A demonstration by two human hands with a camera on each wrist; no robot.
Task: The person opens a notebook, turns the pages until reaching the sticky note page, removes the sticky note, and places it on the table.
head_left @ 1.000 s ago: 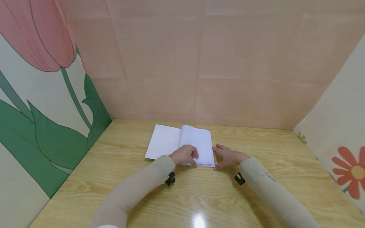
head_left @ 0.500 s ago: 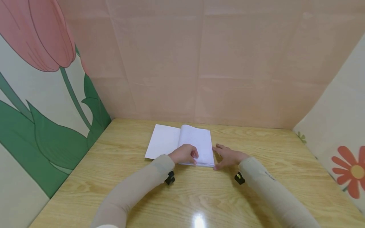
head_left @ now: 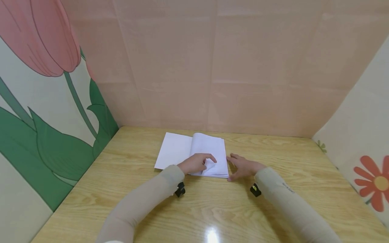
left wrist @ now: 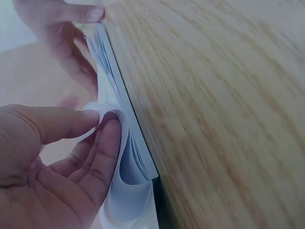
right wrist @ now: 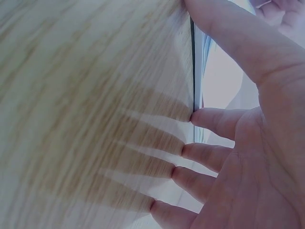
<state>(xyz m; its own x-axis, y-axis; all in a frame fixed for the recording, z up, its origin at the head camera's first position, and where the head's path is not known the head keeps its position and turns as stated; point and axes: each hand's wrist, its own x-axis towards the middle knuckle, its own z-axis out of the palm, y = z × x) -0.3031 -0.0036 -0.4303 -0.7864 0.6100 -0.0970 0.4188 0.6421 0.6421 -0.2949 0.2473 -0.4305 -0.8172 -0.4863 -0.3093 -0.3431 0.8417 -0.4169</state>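
Observation:
An open notebook (head_left: 175,150) with white pages lies on the table, its left side flat and its right side a thicker stack. My left hand (head_left: 194,163) reaches over the near edge of the right side. Between its thumb and fingers it pinches a page (left wrist: 131,162), which bends into a loop in the left wrist view. Beside the notebook's right edge, my right hand (head_left: 243,167) rests with fingers spread. Its thumb is at the near right corner, and the fingertips (right wrist: 202,117) touch the table along the edge.
The wood-grain table (head_left: 194,209) runs back to a plain pinkish wall covering (head_left: 212,67). A wall with a painted tulip (head_left: 45,37) stands on the left, and one with a red flower (head_left: 377,184) on the right. Both wrists carry small black devices (head_left: 180,189).
My left fingers have lifted and curled the near edge of the page, and the index finger has stretched out to the right. The right hand and the notebook have stayed in place.

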